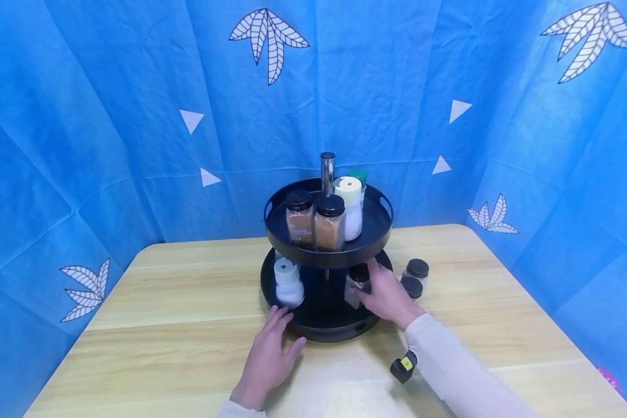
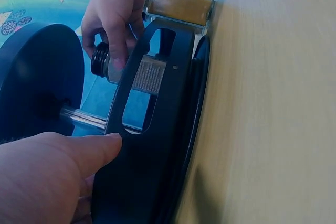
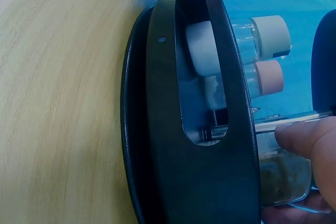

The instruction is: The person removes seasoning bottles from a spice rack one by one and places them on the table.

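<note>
A black two-tier turntable stands on the table, its lower tray (image 1: 319, 316) beneath the upper tray (image 1: 324, 259). My right hand (image 1: 389, 293) grips a square glass spice jar (image 1: 354, 293) with a black lid at the right side of the lower tray. In the right wrist view, thumb and fingers are around the jar's glass (image 3: 283, 177). My left hand (image 1: 269, 360) is at the lower tray's front left rim, its fingers relaxed and the thumb (image 2: 102, 150) against the rim. Near it on that tray is a white-capped bottle (image 1: 288, 284), with another partly hidden behind.
On the upper tray are two black-lidded spice jars (image 1: 330, 223), a white-capped bottle (image 1: 350, 209) and a green-capped container (image 1: 357, 175). Two more black-lidded jars (image 1: 417, 269) stand on the wooden table (image 1: 198, 302), right of the turntable. A blue patterned cloth (image 1: 376, 69) hangs around the table.
</note>
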{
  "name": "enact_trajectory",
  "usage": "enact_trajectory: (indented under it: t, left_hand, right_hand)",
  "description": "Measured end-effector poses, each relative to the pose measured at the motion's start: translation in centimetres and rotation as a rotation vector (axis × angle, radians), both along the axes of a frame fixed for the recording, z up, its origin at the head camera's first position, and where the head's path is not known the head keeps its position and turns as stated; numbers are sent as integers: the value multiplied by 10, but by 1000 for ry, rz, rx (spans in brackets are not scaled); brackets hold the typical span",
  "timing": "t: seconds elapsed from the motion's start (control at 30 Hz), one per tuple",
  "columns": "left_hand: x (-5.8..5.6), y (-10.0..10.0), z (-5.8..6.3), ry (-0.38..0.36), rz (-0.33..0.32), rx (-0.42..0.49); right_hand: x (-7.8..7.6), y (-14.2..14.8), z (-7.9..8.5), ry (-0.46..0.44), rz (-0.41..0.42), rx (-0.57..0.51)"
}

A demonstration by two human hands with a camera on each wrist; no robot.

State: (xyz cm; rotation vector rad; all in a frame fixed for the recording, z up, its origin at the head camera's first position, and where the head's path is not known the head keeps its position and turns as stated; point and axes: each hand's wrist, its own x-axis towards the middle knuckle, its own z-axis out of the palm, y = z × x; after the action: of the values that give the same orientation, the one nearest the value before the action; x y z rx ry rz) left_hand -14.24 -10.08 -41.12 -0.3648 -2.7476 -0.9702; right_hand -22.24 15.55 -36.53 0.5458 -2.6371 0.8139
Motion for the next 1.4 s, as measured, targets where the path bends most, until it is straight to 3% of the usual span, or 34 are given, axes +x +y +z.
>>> enact_trajectory:
  t: [0.3,0.87,1.4]
  left_hand:
    - [0,0,0,-2,-2,11]
    - [1,-1,-3,42,-8,15]
    - [-1,-2,-3,45,-21,19]
  right_hand:
    - [3,0,-1,80,18,2]
    - [3,-1,2,108,14,-6]
    - [6,-1,9,56,-17,-19]
